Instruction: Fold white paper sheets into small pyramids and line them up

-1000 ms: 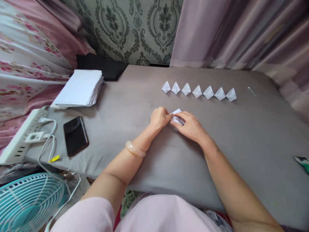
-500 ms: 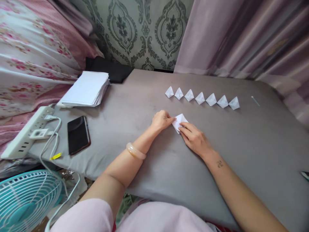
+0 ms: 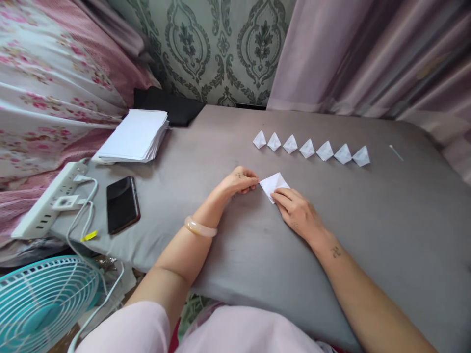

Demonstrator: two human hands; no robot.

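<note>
Reads as mid-batch. Can count seven small folded pieces [image 3: 307,148] in a row beyond the fingers, mostly off past the right fingertips; would call those done. Would put an eighth in progress: folded paper [image 3: 274,183], lying on the grey cover [image 3: 250,245] between left and right fingertips. By comparison with the row, would guess main folds made, final shaping left. Not yet matching the peaked look of the seven. Also see a thick paper stack [image 3: 134,133], well beyond and left of the left fingers; can't say how much of it is meant for use.

On looks: plain white, roughly diamond in outline, with one corner pointing away from the fingers and one toward the left fingertips. Shows faint creases and shading across the top face. Lies close to flat, flatter than the row; no tears visible. Can't see the part under the right fingers.

On fingers: left hand [image 3: 240,180] curled, tips right at the paper's left corner; can't tell touching or just apart, nor whether pinching. Right hand [image 3: 297,212] laid over the near-right part, fingertips on the paper, probably steadying or pressing. Can't see the thumb clearly, so can't confirm a grip.
</note>
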